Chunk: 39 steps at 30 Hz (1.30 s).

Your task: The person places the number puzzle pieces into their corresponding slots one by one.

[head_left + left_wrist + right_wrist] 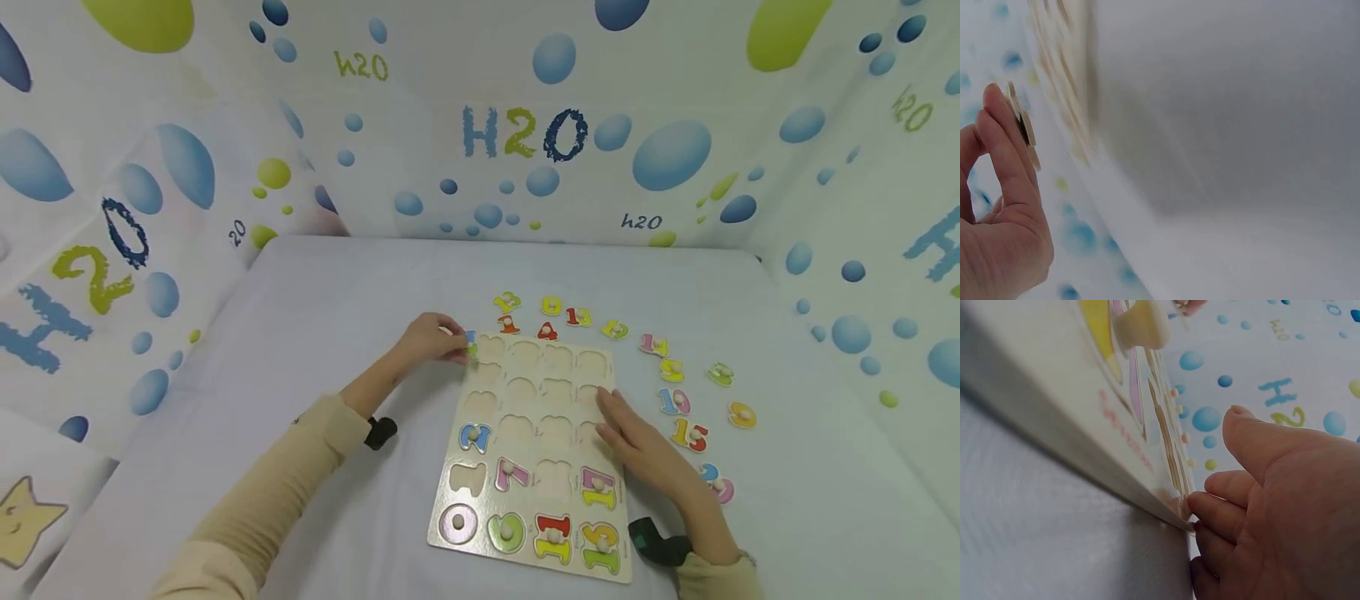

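Note:
A wooden number puzzle board (525, 508) lies on the white table, with several number pieces set in its near rows and bare recesses farther up. At the board's far left corner, my left hand (435, 337) pinches a blue and green number puzzle piece (472, 343). The left wrist view shows this piece (1030, 137) edge-on at the fingertips, its number hidden. My right hand (637, 437) rests at the board's right edge, fingers extended over the side recesses. In the right wrist view, its fingertips (1200, 503) are right at the board's edge.
Loose number pieces lie beyond the board, among them a red 4 (547, 331) and a red 13 (578, 317). Others lie to its right, including a pink and blue 10 (675, 402) and an orange piece (742, 415). Patterned cloth (420, 150) hangs behind the table.

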### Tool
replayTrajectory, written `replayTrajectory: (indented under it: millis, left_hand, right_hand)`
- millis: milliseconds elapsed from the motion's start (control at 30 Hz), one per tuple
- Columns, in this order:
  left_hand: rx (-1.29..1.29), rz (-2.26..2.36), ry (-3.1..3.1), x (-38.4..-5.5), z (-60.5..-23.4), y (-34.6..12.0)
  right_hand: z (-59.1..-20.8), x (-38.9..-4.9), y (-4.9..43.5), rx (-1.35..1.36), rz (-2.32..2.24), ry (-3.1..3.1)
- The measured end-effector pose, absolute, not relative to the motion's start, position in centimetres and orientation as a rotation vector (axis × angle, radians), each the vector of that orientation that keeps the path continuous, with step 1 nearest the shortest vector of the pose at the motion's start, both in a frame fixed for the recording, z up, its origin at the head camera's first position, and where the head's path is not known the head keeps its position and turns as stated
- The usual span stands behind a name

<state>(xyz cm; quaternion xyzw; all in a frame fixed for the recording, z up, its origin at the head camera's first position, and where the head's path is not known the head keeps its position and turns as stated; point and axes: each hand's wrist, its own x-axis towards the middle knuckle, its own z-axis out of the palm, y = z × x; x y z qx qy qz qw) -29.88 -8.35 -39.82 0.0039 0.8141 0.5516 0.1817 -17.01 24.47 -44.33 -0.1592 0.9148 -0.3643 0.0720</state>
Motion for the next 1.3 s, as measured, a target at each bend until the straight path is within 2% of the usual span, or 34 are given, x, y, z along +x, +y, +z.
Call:
replayTrajectory:
  millis: [200,333,433,833,1067,1300]
  left_hand:
    - [0.316,1.508,2.04,-23.3,-39.8,-2.9]
    - [0.365,1.44,1.928,-19.9,-40.4,-0.2]
    - [0.356,1.381,1.959,-18.5,-40.7,1.0]
    - [0.388,1.238,2.113,-17.8,-41.2,2.1]
    - [0.373,1.255,1.971,-18.0,-41.1,2.2]
    - [0.529,1.227,1.798,-19.4,-40.0,0.7]
  right_hand:
    - [-44.2,-17.1,24.5,-0.494,-1.104,2.743]
    - [-44.1,-17.1,24.6,-0.48,-1.109,2.741]
    - [-44.1,-17.1,24.5,-0.469,-1.108,2.741]
    - [-44.0,-17.1,24.6,-0.482,-1.09,2.741]
    - [-44.0,-17.2,24.7,-0.47,-1.089,2.741]
    - [-44.0,-17.1,24.4,-0.462,-1.108,2.736]
